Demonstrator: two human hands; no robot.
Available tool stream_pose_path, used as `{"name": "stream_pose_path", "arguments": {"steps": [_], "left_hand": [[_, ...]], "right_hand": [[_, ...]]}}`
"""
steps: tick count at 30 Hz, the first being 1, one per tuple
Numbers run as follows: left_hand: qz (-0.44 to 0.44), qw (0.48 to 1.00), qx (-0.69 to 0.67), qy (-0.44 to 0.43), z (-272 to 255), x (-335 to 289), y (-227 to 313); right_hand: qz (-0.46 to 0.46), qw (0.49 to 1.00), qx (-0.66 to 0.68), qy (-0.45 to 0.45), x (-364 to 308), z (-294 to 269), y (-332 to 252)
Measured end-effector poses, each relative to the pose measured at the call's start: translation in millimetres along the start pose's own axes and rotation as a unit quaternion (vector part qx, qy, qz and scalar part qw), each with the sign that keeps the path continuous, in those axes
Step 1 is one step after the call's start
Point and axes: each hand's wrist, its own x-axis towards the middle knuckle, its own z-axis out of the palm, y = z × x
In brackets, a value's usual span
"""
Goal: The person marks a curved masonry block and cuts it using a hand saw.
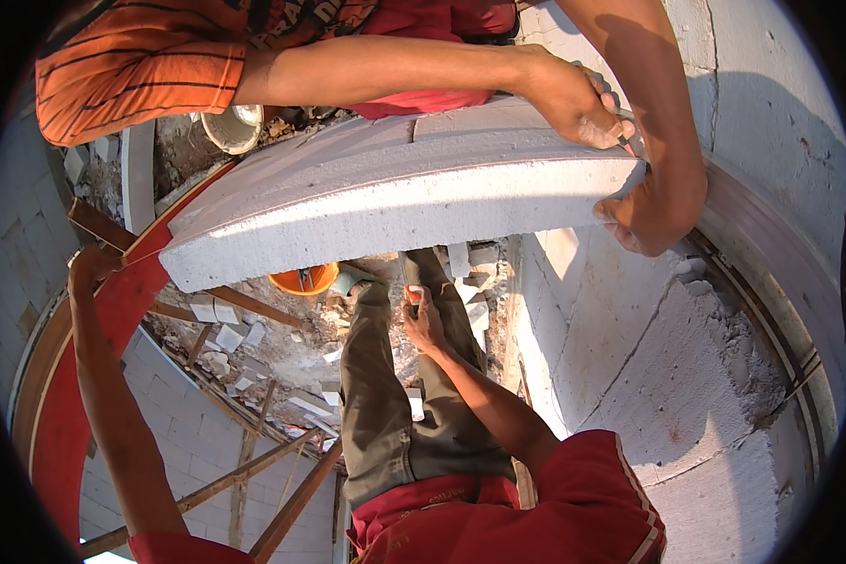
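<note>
A long pale grey lightweight concrete block lies crosswise ahead of me. My left hand is closed at the far left, by the edge of a curved red board. A thin string seems to run from its fingers toward the block's top edge. Low in front of my legs, my right hand grips an orange-handled tool; its working end is hard to make out. Across the block, a co-worker's hand holds a pencil at the right end. Their other hand steadies that end from below.
An orange bucket with tools stands on rubble below the block. A whitish bucket sits beside the co-worker. Wooden props slant at lower left, and a block wall rises at right. Broken block pieces litter the ground.
</note>
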Motion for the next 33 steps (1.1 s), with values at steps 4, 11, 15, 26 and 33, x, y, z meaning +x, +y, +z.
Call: {"name": "stream_pose_path", "arguments": {"steps": [4,11,15,26,33], "left_hand": [[-0.008,1.000,-0.001,-0.002,0.3,12.2,7.3],[-0.116,0.992,0.014,-0.054,23.9,41.2,-23.4],[-0.159,0.983,0.011,-0.092,23.9,44.1,-27.8],[-0.166,0.978,-0.014,-0.124,16.0,36.4,-10.7],[-0.172,0.982,-0.005,-0.077,18.0,13.9,-24.0]], "right_hand": [[-0.032,0.998,-0.040,0.038,2.0,2.0,14.9],[-0.027,0.995,-0.085,0.036,4.6,-10.6,1.6],[-0.054,0.993,-0.098,0.041,4.3,-1.6,7.1],[-0.044,0.994,-0.096,-0.001,7.9,-17.8,6.7],[0.023,1.000,-0.010,0.003,11.5,-9.3,-5.6]]}}
